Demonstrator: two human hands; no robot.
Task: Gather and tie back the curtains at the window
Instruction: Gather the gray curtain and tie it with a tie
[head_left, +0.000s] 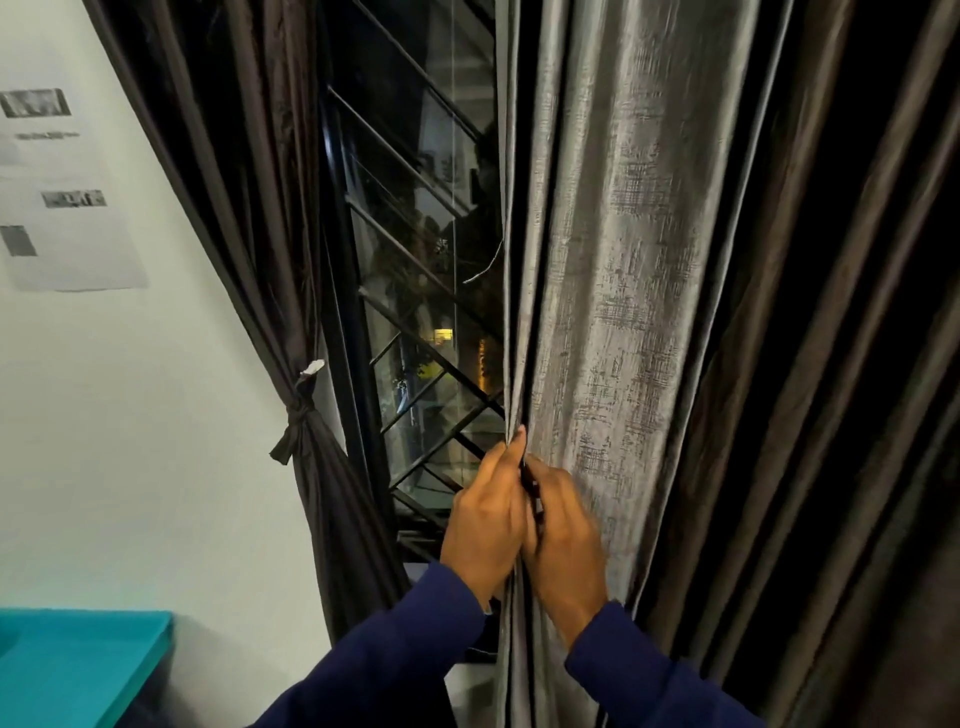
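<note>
A dark curtain (249, 171) hangs at the left of the window, bunched and bound by a knotted dark tie (296, 421). The right curtain (639, 260) hangs loose in long grey and dark folds. My left hand (483, 519) grips its leading edge, fingers curled round the folded hem. My right hand (563, 535) sits just beside it on the same edge, fingers curled into the fabric. Both hands touch each other at about sill height. Both sleeves are dark blue.
The window (415, 312) has a black frame and diagonal metal bars, with night lights outside. A white wall (156, 467) at the left carries a printed sheet (67, 197). A teal surface (78, 665) fills the lower left corner.
</note>
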